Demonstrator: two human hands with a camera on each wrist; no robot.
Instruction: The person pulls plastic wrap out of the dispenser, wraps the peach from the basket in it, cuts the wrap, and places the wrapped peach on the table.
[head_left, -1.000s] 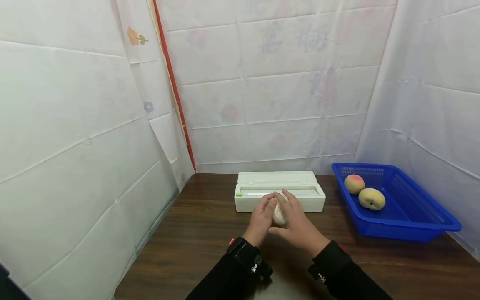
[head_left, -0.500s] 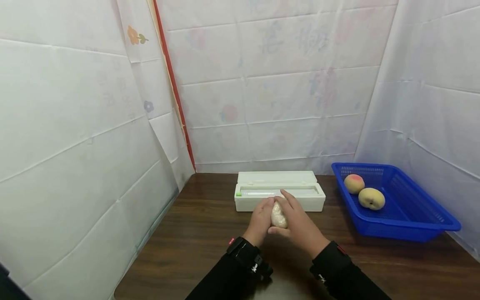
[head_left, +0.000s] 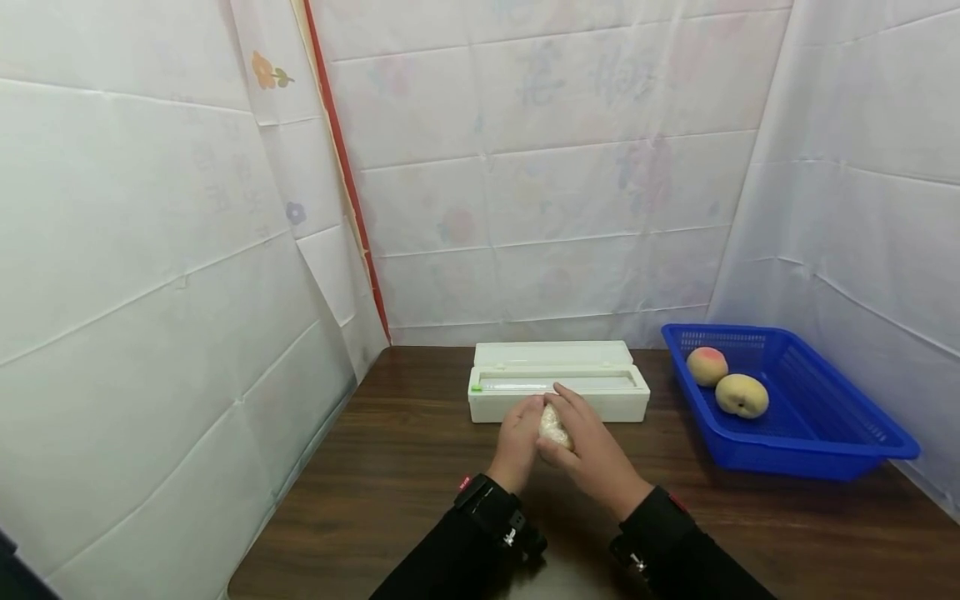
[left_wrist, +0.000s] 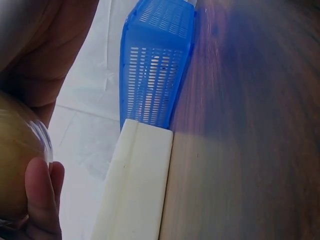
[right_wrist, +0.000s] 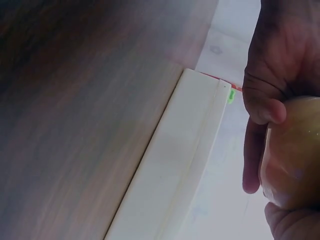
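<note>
Between both hands is a pale yellow peach (head_left: 553,429) wrapped in shiny cling film, held above the table in front of the white box. My left hand (head_left: 516,442) grips its left side with curled fingers. From the right, my right hand (head_left: 596,458) curls over it, thumb on the near side. In the left wrist view the film stands out at the edge of the peach (left_wrist: 15,155), with fingertips pressing there. The right wrist view shows fingers around the wrapped peach (right_wrist: 295,155). Hands hide part of the fruit in every view.
A white cling film box (head_left: 487,408) with its lid raised stands behind the hands, a roll inside. To the right, a blue basket (head_left: 780,458) holds two peaches (head_left: 742,396). White sheeting (head_left: 555,200) encloses the dark wooden table (head_left: 397,467) at the back and sides.
The right hand's fingers have shifted slightly over the wrapped peach, and its thumb has moved up against it. The left hand's fingers have drawn in closer. Box and basket stay put.
</note>
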